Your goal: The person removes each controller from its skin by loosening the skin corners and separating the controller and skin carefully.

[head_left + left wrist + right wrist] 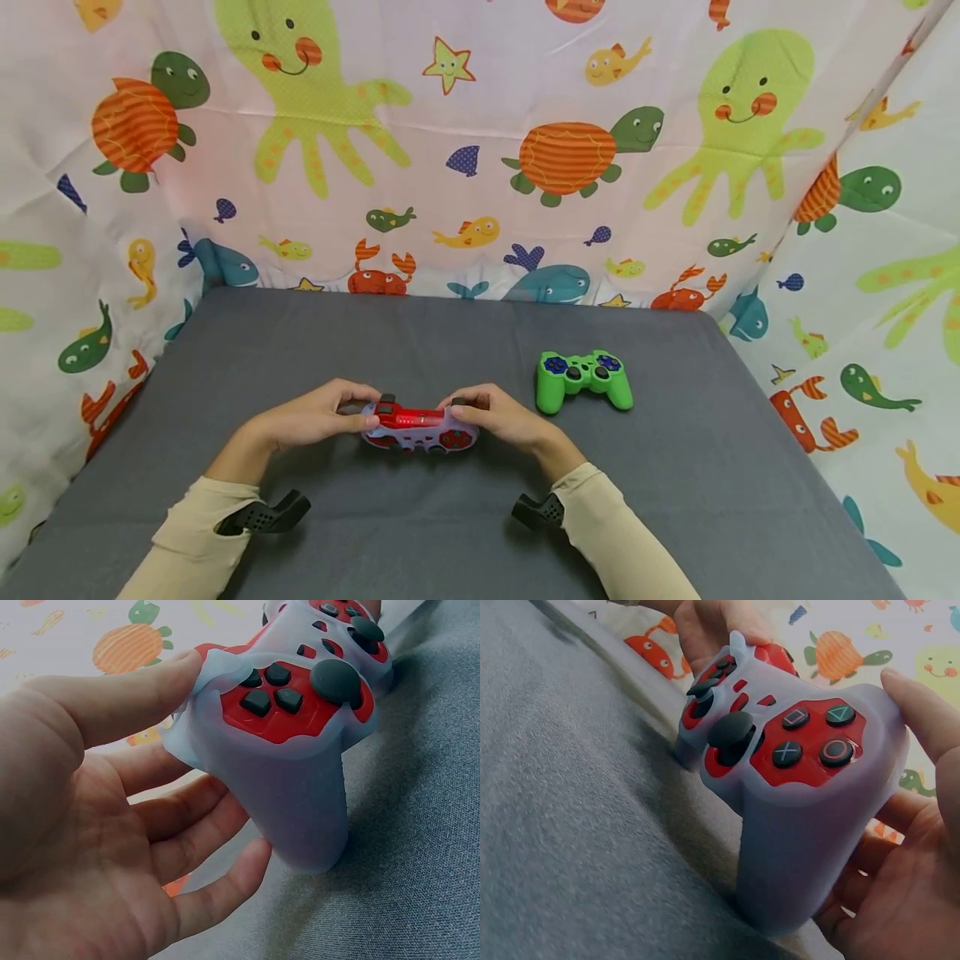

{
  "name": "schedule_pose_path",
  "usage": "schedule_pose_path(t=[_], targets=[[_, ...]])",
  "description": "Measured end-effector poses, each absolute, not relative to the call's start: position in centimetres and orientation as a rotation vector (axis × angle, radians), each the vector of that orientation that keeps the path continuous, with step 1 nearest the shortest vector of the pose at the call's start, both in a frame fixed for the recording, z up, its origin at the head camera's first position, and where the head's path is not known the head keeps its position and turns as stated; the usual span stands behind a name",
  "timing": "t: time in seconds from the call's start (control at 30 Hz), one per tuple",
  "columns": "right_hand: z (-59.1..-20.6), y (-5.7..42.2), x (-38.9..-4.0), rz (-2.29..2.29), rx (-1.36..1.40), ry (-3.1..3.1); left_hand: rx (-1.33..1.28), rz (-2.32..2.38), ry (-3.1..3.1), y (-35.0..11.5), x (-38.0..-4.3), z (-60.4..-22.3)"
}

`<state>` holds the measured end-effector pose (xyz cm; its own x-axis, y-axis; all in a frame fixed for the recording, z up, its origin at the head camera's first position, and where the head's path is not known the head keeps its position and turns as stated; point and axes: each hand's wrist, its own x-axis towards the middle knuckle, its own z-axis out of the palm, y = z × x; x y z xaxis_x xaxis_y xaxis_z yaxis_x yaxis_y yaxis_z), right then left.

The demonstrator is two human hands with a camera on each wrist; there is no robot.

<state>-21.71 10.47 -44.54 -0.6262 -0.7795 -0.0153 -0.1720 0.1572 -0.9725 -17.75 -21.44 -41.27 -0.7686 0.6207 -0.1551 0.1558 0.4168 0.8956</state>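
Observation:
A red game controller [420, 417] with black sticks and buttons sits in a translucent whitish silicone sleeve [296, 799], tilted over the table with its shoulder side up. My left hand [322, 414] pinches one end. In the left wrist view its thumb presses the sleeve's edge by the shoulder, with the fingers behind the grip. My right hand [504, 419] holds the opposite end, thumb at the upper edge and fingers behind, beside the shape-marked buttons [836, 752]. Red plastic shows bare along the top between both hands. The grip ends stand close over the cloth.
A green controller [552, 395] with blue button areas lies on the grey cloth-covered table [420, 533], right of my right hand. A curtain [480, 117] printed with sea animals hangs behind and at both sides. Each wrist bears a black strap mount [266, 517].

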Motion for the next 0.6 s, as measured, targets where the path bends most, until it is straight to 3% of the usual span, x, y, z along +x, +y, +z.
schedule_pose_path(t=[0.6], targets=[[-44.3,10.52,-21.54,-1.436,-0.871,1.68,0.781,1.342,2.182,-21.48,-17.67,-41.89]])
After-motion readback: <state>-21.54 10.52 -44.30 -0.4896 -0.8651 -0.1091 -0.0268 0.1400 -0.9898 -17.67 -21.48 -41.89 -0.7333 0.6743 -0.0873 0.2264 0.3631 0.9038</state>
